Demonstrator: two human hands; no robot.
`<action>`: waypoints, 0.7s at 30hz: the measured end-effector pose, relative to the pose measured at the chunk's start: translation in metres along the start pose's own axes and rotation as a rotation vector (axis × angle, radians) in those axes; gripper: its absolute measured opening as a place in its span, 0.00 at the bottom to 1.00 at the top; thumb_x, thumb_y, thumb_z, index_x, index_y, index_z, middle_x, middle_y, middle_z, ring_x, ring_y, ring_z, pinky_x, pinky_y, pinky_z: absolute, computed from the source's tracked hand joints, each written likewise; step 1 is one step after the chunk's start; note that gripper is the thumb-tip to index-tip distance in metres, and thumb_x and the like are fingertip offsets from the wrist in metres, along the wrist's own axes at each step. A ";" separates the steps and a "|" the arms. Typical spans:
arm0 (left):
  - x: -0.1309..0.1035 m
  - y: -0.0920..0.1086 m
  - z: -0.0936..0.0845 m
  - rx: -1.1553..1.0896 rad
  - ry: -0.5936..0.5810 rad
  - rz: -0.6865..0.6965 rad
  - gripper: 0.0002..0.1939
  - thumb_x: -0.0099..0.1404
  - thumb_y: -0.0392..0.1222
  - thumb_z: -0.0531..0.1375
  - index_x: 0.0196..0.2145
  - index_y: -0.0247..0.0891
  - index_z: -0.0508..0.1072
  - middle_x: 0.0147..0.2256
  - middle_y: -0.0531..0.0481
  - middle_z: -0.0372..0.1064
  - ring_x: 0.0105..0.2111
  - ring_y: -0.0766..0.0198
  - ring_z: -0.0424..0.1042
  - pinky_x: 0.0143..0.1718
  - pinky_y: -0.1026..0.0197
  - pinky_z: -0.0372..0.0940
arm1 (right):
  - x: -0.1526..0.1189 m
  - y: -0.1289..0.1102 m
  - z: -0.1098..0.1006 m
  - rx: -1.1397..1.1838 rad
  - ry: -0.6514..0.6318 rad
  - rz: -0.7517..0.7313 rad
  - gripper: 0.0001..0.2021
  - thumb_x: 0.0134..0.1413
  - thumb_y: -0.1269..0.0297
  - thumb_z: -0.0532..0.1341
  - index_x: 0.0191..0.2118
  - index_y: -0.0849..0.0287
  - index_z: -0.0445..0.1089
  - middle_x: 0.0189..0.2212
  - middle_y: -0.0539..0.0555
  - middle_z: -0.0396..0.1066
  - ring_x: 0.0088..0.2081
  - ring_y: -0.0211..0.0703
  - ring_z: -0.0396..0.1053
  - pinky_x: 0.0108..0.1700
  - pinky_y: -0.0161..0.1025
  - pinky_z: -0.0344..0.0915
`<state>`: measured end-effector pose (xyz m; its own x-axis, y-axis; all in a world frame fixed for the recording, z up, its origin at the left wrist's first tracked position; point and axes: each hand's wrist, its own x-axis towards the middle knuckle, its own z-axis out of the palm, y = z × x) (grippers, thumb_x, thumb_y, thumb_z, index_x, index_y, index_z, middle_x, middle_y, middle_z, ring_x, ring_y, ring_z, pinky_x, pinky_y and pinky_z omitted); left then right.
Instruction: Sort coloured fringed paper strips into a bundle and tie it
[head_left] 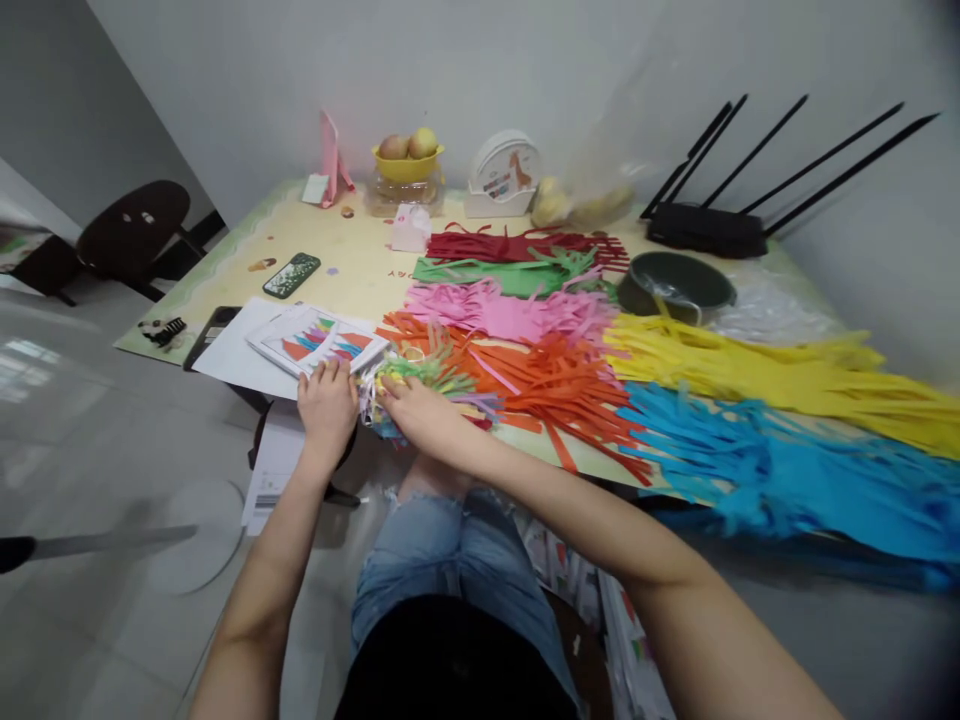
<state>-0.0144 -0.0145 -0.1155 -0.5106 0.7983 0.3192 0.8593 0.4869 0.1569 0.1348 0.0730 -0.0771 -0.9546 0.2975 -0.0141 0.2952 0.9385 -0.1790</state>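
My left hand [328, 405] is at the near edge of a stack of printed packets [322, 340], its fingers bent over the edge of the top one. The packets show a picture of coloured fringes and lie on white paper [232, 350]. Just to the right, my right hand [420, 408] is closed on a bundle of multicoloured paper fringe [439, 372], with green, yellow, white and purple strips poking out around the fingers. A shiny, clear or silvery piece [367, 395] shows between the hands. My thumbs are mostly hidden.
Fringed paper lies in rows: red [517, 246], green [502, 275], pink [510, 308], orange [555, 375], yellow [772, 370], blue [787, 470]. A dark bowl [675, 282], router [705, 230], phone [292, 275], hair clip [163, 332] and yellow fruit bowl [409, 165] share the table.
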 end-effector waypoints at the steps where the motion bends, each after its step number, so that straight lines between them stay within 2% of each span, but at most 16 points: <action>1: 0.000 0.001 0.000 0.001 -0.004 0.004 0.21 0.72 0.37 0.50 0.57 0.31 0.74 0.59 0.36 0.70 0.61 0.43 0.67 0.63 0.38 0.57 | 0.006 0.000 -0.005 -0.010 0.015 -0.019 0.21 0.68 0.74 0.48 0.59 0.70 0.69 0.64 0.70 0.63 0.53 0.55 0.70 0.57 0.51 0.68; 4: -0.001 0.001 -0.001 -0.022 0.006 -0.008 0.22 0.73 0.39 0.48 0.57 0.31 0.74 0.59 0.36 0.71 0.60 0.45 0.69 0.62 0.42 0.59 | 0.019 0.002 -0.007 0.015 0.109 -0.004 0.20 0.69 0.73 0.47 0.57 0.69 0.70 0.60 0.68 0.66 0.53 0.54 0.69 0.58 0.50 0.65; 9: -0.011 0.001 0.002 -0.068 0.015 0.012 0.22 0.72 0.38 0.48 0.57 0.32 0.74 0.59 0.36 0.71 0.59 0.45 0.69 0.63 0.42 0.58 | 0.029 0.001 0.021 0.109 0.123 -0.058 0.21 0.68 0.76 0.47 0.60 0.73 0.67 0.64 0.70 0.62 0.57 0.51 0.68 0.61 0.46 0.65; 11: -0.016 0.000 0.006 -0.115 0.028 0.006 0.22 0.72 0.40 0.48 0.56 0.34 0.75 0.58 0.37 0.72 0.59 0.46 0.70 0.62 0.45 0.60 | 0.031 0.004 0.031 0.128 0.154 -0.040 0.22 0.66 0.78 0.47 0.61 0.74 0.65 0.65 0.72 0.61 0.60 0.51 0.66 0.63 0.48 0.63; 13: -0.011 -0.012 0.006 -0.190 -0.012 0.019 0.21 0.72 0.43 0.49 0.53 0.38 0.78 0.56 0.41 0.74 0.56 0.50 0.73 0.59 0.50 0.63 | 0.031 0.009 0.038 0.140 0.168 -0.025 0.21 0.64 0.79 0.48 0.59 0.75 0.66 0.64 0.74 0.61 0.63 0.52 0.64 0.66 0.50 0.60; 16: 0.018 -0.057 0.003 -0.249 -0.082 0.023 0.20 0.71 0.47 0.52 0.52 0.40 0.78 0.54 0.42 0.76 0.57 0.51 0.72 0.60 0.52 0.63 | 0.027 0.012 0.045 0.137 0.135 -0.096 0.20 0.61 0.79 0.51 0.56 0.76 0.69 0.64 0.76 0.60 0.67 0.54 0.60 0.70 0.51 0.55; 17: 0.032 -0.077 0.001 -0.228 -0.044 -0.029 0.23 0.70 0.48 0.52 0.54 0.35 0.76 0.57 0.37 0.72 0.61 0.46 0.67 0.64 0.46 0.58 | 0.025 0.013 0.046 0.129 0.117 -0.126 0.20 0.60 0.79 0.52 0.57 0.77 0.68 0.65 0.77 0.58 0.68 0.55 0.58 0.71 0.52 0.53; 18: 0.045 -0.098 0.001 -0.183 0.038 -0.155 0.26 0.69 0.49 0.53 0.57 0.32 0.73 0.61 0.33 0.67 0.65 0.42 0.61 0.66 0.41 0.52 | 0.022 0.013 0.047 0.118 0.101 -0.152 0.22 0.59 0.79 0.53 0.58 0.79 0.66 0.66 0.78 0.56 0.69 0.57 0.56 0.71 0.53 0.52; 19: 0.058 -0.117 0.002 -0.162 0.031 -0.241 0.29 0.68 0.49 0.54 0.59 0.28 0.70 0.63 0.29 0.63 0.67 0.39 0.57 0.67 0.38 0.49 | 0.020 0.014 0.048 0.105 0.087 -0.179 0.24 0.58 0.79 0.54 0.60 0.81 0.63 0.66 0.80 0.55 0.70 0.58 0.55 0.72 0.54 0.50; 21: 0.076 -0.148 0.006 -0.167 -0.027 -0.271 0.30 0.65 0.48 0.55 0.56 0.22 0.71 0.60 0.24 0.65 0.64 0.38 0.60 0.66 0.40 0.53 | 0.020 0.015 0.050 0.094 0.066 -0.244 0.27 0.56 0.80 0.55 0.62 0.84 0.59 0.65 0.82 0.55 0.70 0.60 0.53 0.72 0.55 0.49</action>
<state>-0.1804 -0.0241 -0.1203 -0.7203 0.6579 0.2199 0.6838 0.6202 0.3845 0.1185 0.0843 -0.1292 -0.9915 0.0779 0.1039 0.0485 0.9643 -0.2602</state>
